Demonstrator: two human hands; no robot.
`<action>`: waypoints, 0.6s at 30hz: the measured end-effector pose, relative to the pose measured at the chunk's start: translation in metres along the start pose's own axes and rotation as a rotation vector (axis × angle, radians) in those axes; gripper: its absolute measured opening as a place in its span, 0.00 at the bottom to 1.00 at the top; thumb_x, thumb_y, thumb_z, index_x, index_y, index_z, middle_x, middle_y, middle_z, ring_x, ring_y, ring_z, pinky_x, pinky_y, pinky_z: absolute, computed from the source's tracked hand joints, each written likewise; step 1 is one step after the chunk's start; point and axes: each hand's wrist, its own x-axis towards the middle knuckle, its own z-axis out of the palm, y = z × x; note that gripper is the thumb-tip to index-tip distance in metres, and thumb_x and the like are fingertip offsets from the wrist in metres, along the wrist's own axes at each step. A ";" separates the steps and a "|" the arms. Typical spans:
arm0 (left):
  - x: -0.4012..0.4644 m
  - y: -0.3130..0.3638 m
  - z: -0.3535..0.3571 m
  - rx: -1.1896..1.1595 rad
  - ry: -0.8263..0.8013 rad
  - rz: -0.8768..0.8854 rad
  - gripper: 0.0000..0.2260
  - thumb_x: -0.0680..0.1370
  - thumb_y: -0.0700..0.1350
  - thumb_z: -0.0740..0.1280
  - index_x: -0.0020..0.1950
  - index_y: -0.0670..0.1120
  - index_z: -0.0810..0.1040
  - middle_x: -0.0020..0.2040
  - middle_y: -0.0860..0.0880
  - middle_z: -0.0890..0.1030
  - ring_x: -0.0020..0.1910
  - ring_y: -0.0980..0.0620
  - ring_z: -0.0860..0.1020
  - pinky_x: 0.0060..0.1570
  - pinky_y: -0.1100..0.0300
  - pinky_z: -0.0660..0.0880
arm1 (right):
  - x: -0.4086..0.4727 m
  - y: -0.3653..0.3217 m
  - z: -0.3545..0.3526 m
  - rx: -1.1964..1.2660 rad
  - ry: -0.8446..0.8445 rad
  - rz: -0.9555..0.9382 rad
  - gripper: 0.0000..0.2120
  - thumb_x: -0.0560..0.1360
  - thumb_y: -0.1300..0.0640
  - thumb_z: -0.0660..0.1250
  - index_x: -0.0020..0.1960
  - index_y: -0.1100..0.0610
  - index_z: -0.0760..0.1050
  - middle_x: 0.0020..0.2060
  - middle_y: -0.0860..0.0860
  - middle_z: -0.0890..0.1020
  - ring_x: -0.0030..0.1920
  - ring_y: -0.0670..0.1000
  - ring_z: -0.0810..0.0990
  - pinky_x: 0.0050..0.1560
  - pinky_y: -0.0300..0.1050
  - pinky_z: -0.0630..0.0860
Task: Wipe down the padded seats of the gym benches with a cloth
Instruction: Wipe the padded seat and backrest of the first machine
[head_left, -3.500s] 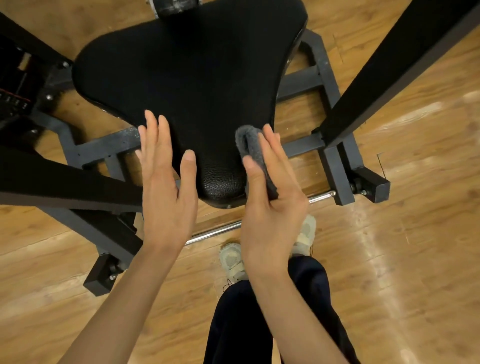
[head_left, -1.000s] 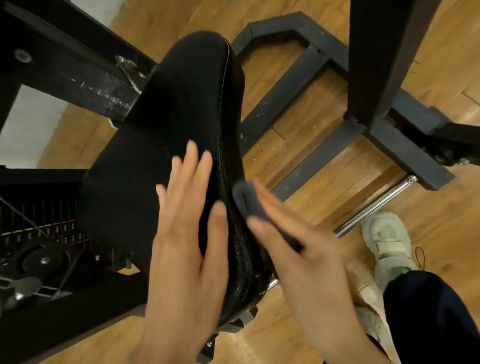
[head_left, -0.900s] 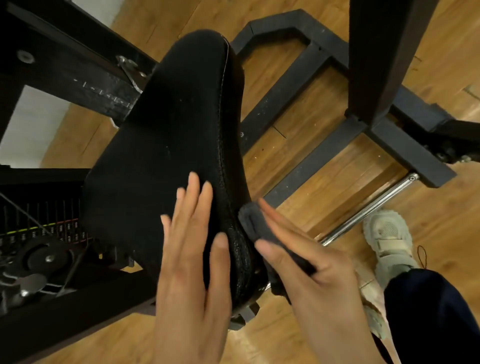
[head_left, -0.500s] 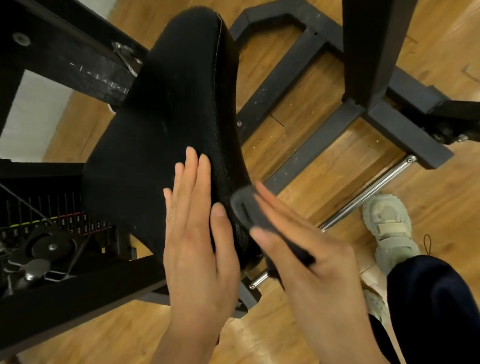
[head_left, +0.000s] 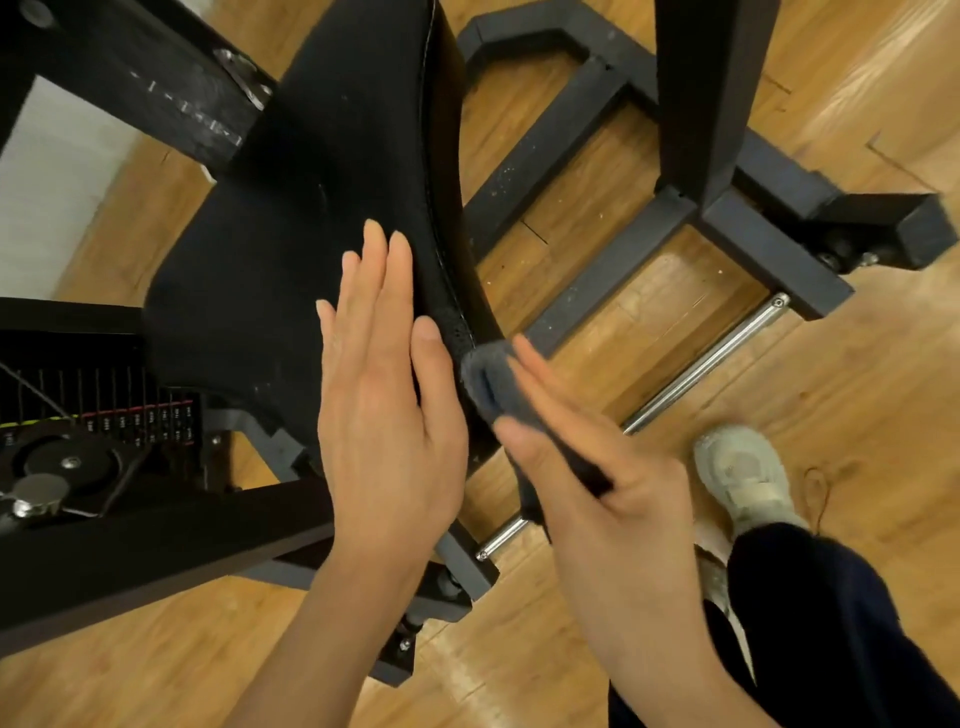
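Right hand (head_left: 613, 499) presses cloth (head_left: 491, 382) — against seat (head_left: 311, 218) edge.

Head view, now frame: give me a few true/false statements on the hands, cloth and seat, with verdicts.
1. The right hand holds a grey cloth. True.
2. The cloth is pressed on the top middle of the black seat. False: it is against the seat's side edge.
3. The left hand lies flat, fingers straight, over the seat. True.
4. The left hand also holds a cloth. False: it holds nothing.
5. The floor is grey carpet. False: it is wood.
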 end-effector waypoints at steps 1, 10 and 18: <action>0.000 0.000 0.000 0.002 -0.004 0.001 0.22 0.86 0.48 0.48 0.81 0.46 0.57 0.82 0.52 0.56 0.80 0.59 0.50 0.80 0.55 0.45 | 0.012 -0.001 0.002 -0.024 -0.007 0.002 0.17 0.75 0.59 0.69 0.62 0.45 0.77 0.62 0.35 0.78 0.64 0.33 0.73 0.61 0.26 0.70; -0.001 0.000 0.001 0.015 0.033 0.020 0.22 0.86 0.48 0.48 0.81 0.46 0.57 0.81 0.53 0.56 0.80 0.60 0.51 0.80 0.56 0.47 | 0.032 -0.007 0.007 -0.038 -0.102 0.010 0.17 0.75 0.58 0.68 0.63 0.48 0.77 0.62 0.38 0.79 0.64 0.34 0.74 0.61 0.29 0.71; -0.003 -0.001 0.003 -0.047 0.134 0.038 0.22 0.86 0.47 0.49 0.81 0.48 0.57 0.81 0.55 0.56 0.79 0.62 0.51 0.79 0.58 0.49 | 0.070 0.007 0.008 0.003 -0.179 -0.158 0.17 0.78 0.62 0.67 0.66 0.55 0.76 0.63 0.46 0.80 0.64 0.40 0.76 0.65 0.41 0.74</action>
